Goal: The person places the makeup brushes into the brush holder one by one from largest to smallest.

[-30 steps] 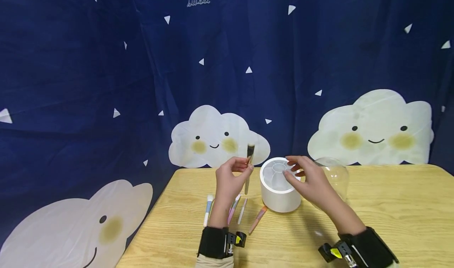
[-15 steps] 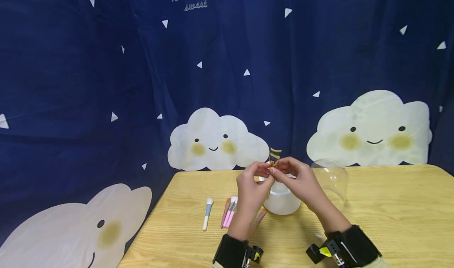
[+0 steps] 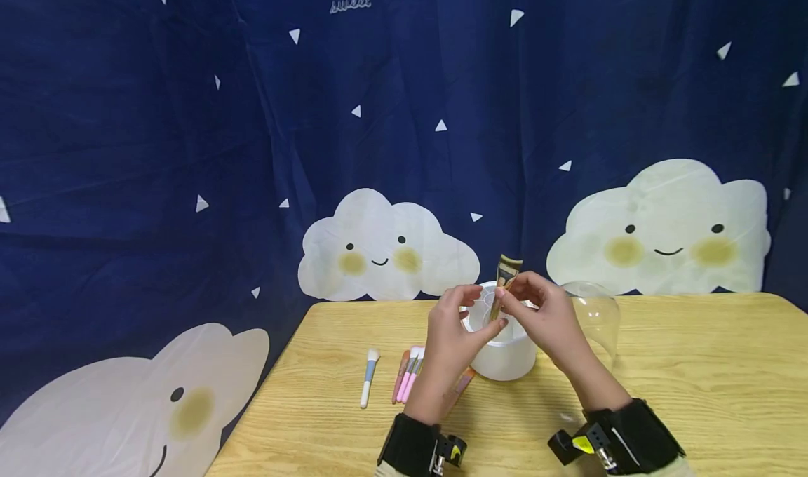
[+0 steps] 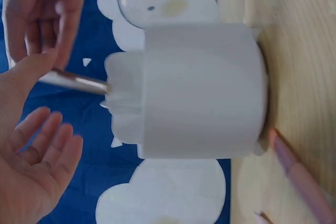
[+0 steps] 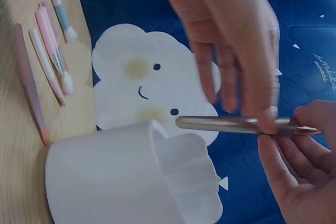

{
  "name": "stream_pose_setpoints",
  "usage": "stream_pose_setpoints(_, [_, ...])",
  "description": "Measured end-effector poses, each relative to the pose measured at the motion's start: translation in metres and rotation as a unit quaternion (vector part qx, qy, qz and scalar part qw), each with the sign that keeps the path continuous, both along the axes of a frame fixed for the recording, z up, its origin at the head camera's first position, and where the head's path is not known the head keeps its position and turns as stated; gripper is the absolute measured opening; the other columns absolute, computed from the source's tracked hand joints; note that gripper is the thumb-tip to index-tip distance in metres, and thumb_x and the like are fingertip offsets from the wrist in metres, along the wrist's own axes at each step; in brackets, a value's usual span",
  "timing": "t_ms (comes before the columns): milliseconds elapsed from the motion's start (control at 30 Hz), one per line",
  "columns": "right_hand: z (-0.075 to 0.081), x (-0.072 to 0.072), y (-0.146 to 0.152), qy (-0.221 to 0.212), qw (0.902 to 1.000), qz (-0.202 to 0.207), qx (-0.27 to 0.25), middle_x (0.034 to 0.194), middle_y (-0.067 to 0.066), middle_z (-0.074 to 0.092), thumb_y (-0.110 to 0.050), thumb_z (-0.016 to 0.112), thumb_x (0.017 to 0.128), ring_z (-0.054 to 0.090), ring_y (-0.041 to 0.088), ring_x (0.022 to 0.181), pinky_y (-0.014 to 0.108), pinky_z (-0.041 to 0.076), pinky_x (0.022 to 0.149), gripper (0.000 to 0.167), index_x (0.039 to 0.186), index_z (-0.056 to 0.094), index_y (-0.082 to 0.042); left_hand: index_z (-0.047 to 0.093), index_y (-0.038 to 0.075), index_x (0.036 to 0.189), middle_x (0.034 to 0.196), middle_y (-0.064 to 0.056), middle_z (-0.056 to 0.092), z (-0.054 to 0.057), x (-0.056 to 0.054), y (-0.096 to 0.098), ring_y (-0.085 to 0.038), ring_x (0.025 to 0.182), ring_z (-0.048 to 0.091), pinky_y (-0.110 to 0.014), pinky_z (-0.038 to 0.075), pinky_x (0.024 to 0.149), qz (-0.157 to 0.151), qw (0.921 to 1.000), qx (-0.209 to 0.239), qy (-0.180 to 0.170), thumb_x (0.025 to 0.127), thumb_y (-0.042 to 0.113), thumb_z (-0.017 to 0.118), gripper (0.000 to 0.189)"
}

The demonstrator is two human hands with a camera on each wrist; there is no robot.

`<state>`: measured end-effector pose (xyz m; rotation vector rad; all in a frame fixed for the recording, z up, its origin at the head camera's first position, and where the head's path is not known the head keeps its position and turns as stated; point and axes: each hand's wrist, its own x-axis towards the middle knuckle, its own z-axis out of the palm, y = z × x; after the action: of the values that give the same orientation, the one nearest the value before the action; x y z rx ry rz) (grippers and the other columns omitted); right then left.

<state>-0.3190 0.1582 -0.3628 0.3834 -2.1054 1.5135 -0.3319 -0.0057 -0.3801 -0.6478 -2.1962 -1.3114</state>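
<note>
Head view: one flat brush (image 3: 510, 268) is being pinched, tilted, by the right hand (image 3: 550, 319) above one white holder (image 3: 505, 362), in which one divided insert (image 5: 191, 169) is seated. The left hand (image 3: 456, 337) is held wide beside it; thumb contact cannot be told. One clear dome (image 3: 600, 316) and five other brushes (image 3: 369, 379) are counted on the table (image 3: 701, 386).

Head view: bright, even light; small glints on clear dome (image 3: 596, 323); soft shadows on table (image 3: 707, 379). Wrist views: dimmer, greyish, softer detail; dark shadow at base of white container (image 4: 205, 90); left hand (image 5: 231, 35) slightly blurred.
</note>
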Motion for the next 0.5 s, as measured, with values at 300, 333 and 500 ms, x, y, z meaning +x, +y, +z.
stream_pose_setpoints(300, [0.01,0.0,0.015,0.052,0.9953,-0.075,-0.03,0.089,0.01,0.071,-0.015,0.072,0.095,0.066,-0.002,0.079,0.013,0.054,0.068,0.02,0.099,0.066,0.004,0.051,-0.001,0.138,0.135,-0.017,0.055,-0.024,-0.012,0.0,-0.032,0.124,0.054,-0.046,0.047,0.103,0.047,0.9939,-0.024,-0.097,0.072,0.036,0.092,0.086])
stream_pose_setpoints(333, [0.011,0.0,0.015,0.053,0.9946,-0.081,-0.036,0.088,0.007,0.071,-0.015,0.072,0.095,0.066,-0.001,0.079,0.013,0.054,0.067,0.02,0.099,0.066,0.004,0.049,-0.002,0.14,0.136,-0.018,0.054,-0.027,-0.013,0.0,-0.033,0.126,0.054,-0.047,0.046,0.105,0.047,0.9923,-0.025,-0.111,0.071,0.037,0.093,0.091])
stream_pose_setpoints(500, [0.013,0.0,0.017,0.05,0.9925,-0.09,-0.066,0.086,-0.005,0.068,-0.015,0.072,0.096,0.067,0.002,0.078,0.013,0.054,0.069,0.021,0.1,0.066,0.005,0.046,0.001,0.142,0.133,-0.014,0.057,-0.041,-0.019,0.002,-0.029,0.123,0.055,-0.047,0.044,0.106,0.006,0.9887,-0.005,-0.149,0.061,0.027,0.099,0.1])
